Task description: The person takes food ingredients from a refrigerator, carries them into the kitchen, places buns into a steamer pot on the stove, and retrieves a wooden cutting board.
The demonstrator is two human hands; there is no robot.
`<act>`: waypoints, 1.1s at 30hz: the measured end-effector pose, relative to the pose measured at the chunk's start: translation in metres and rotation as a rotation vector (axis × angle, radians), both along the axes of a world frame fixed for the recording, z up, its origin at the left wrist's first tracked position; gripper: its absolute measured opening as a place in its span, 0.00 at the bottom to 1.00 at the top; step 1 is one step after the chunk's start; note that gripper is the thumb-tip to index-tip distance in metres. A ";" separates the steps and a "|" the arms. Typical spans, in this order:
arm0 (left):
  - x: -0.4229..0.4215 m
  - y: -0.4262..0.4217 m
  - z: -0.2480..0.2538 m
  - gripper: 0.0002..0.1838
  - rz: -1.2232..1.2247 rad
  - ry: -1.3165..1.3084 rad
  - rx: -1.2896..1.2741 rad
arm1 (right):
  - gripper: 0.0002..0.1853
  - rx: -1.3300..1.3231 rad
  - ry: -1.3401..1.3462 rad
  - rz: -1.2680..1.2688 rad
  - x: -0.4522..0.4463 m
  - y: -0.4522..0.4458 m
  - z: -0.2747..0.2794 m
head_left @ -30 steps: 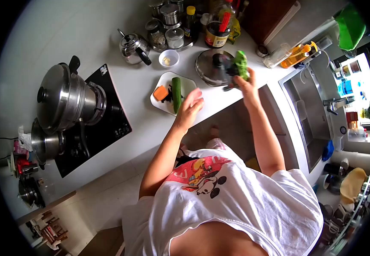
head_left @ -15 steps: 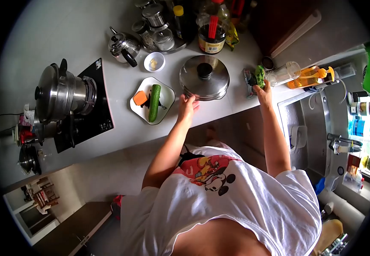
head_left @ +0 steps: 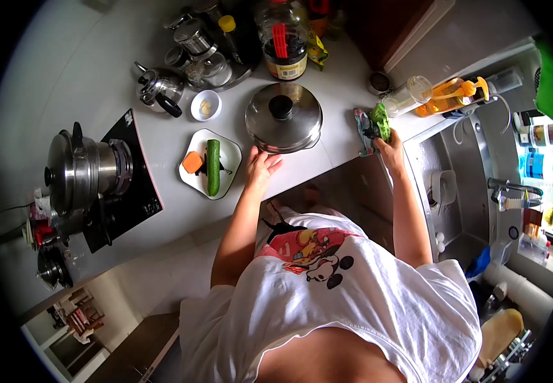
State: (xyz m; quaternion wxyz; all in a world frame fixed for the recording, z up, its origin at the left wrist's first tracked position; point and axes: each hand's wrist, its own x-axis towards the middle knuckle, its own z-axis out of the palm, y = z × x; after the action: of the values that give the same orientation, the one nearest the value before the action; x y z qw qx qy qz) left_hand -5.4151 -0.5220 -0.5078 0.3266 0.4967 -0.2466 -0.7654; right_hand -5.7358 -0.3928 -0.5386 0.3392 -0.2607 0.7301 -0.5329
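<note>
A steel pan with a glass-and-steel lid and black knob (head_left: 283, 118) sits on the counter in front of me. At its near left edge is my left hand (head_left: 262, 167), fingers apart; the fingertips are at the rim, and I cannot tell how firmly they touch. My right hand (head_left: 391, 152) is closed around the lower end of a bright green, crinkled packet-like thing (head_left: 380, 122), whose exact kind is unclear. Beside it lies a dark, colourful wrapper (head_left: 364, 133). Left of the pan, a white plate (head_left: 230, 153) holds a cucumber (head_left: 213, 167) and an orange carrot piece (head_left: 192, 162).
A small white bowl (head_left: 206, 105) holds pale pieces. Behind stand a steel kettle (head_left: 160, 89), seasoning jars (head_left: 214, 69) and a large dark bottle (head_left: 284, 57). A steamer pot (head_left: 72, 172) is on the black cooktop (head_left: 142, 182). The sink (head_left: 445, 156) lies right, near a glass jar (head_left: 409, 97).
The view has shifted, so the counter things appear farther left. My right hand still grips the green thing, now tilted slightly differently. My left hand remains by the pan's rim.
</note>
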 end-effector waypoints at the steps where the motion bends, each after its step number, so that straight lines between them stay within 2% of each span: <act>1: 0.001 0.000 -0.003 0.13 -0.010 0.002 0.006 | 0.21 0.006 0.002 -0.010 0.002 0.007 0.002; 3: 0.001 -0.001 -0.005 0.13 -0.098 -0.033 -0.120 | 0.20 0.017 -0.026 -0.099 0.006 0.020 0.008; 5: -0.005 0.001 -0.004 0.11 -0.081 -0.064 -0.136 | 0.20 0.063 -0.010 -0.120 0.005 0.033 0.008; 7: -0.011 0.004 -0.003 0.10 -0.062 -0.095 -0.154 | 0.19 -0.074 -0.147 -0.242 0.009 0.041 0.016; 13: -0.032 0.013 0.000 0.12 -0.099 -0.140 -0.154 | 0.18 -0.004 -0.067 -0.329 0.003 0.047 0.018; 15: -0.041 0.016 0.000 0.14 -0.126 -0.161 -0.155 | 0.15 -0.008 -0.057 -0.389 0.003 0.048 0.009; 21: -0.066 0.027 -0.007 0.16 -0.132 -0.106 -0.144 | 0.18 -0.031 -0.042 -0.445 -0.003 0.057 0.000; 27: -0.090 0.027 -0.018 0.23 -0.139 -0.097 -0.120 | 0.20 -0.013 0.047 -0.427 -0.014 0.060 -0.013; 29: -0.098 0.026 -0.019 0.23 -0.173 -0.072 -0.121 | 0.21 0.038 0.153 -0.429 -0.013 0.061 -0.011; 33: -0.117 0.028 -0.020 0.18 -0.134 -0.040 -0.098 | 0.22 0.056 0.103 -0.417 -0.011 0.065 -0.004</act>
State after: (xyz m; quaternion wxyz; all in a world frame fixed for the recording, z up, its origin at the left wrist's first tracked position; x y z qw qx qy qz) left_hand -5.5318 -0.4944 -0.5279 0.2935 0.4776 -0.3227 -0.7626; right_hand -5.7464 -0.3282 -0.5422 0.1909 -0.1213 0.7992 -0.5568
